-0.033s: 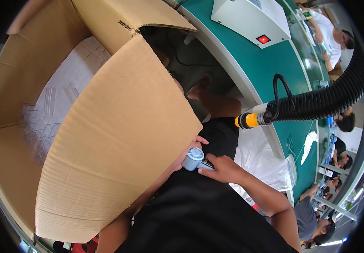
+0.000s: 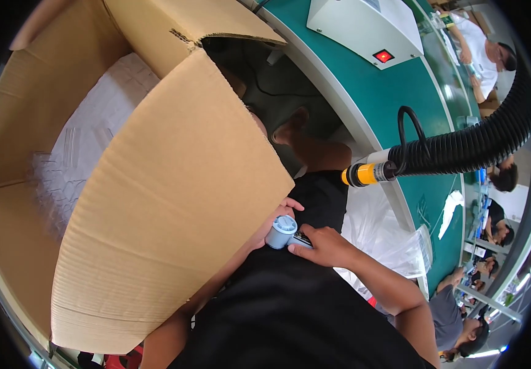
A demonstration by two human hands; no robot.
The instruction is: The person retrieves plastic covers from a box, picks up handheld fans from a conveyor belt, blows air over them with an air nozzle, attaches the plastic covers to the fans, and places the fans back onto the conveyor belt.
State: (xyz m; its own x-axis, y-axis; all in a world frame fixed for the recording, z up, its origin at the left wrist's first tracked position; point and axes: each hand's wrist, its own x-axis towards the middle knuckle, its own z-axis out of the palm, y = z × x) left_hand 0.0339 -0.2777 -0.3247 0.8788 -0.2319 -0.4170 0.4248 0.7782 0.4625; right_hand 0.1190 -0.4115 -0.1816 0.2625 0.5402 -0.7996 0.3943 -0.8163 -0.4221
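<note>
A light-blue hand-held device with a round, ridged drum-shaped head is over my lap. My right hand is closed around its short handle, where a dark strip shows beside the thumb. Against the far left side of the head lies my left hand, with its visible fingers stretched past the device. The cardboard flap hides part of that hand and its wrist. I cannot tell whether the left palm bears any of the device's weight.
A large open cardboard box at left holds clear plastic pieces. A black flexible hose with a yellow-banded nozzle reaches over the green workbench. A white machine shows a lit red switch. Clear plastic bagging hangs beside my legs; people sit farther right.
</note>
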